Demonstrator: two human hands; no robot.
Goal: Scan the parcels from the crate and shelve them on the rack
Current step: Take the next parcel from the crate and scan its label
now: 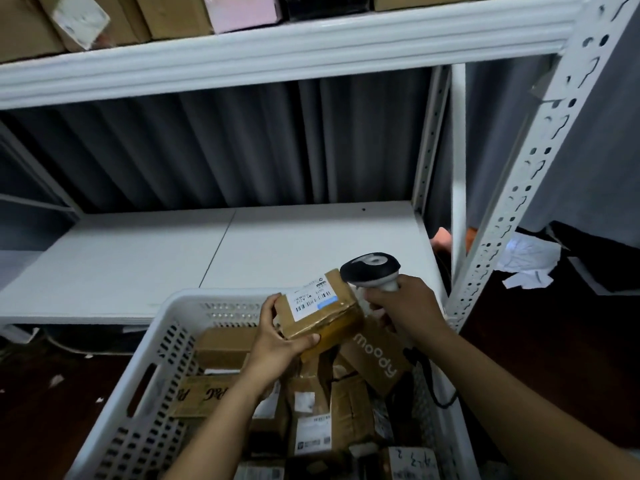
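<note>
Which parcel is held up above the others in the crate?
The brown parcel with the white barcode label, gripped by the left hand; the rest lie inside the crate.

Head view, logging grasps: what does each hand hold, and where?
Left hand grips the parcel by its left end; right hand grips the scanner by its handle.

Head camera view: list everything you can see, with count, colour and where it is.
held parcel: one, brown with white label, above the crate
scanner: one, black and grey, beside the parcel's label
crate: one, white perforated plastic, in front of the rack
loose parcels: many, mostly brown, piled in the crate
moody box: one, brown, white lettering, crate's right side
rack: one, white metal, behind the crate
shelved boxes: several, brown, pink, black, top shelf
crumpled paper: few pieces, white, floor right of rack
left hand: grips the held parcel
right hand: grips the scanner
</note>
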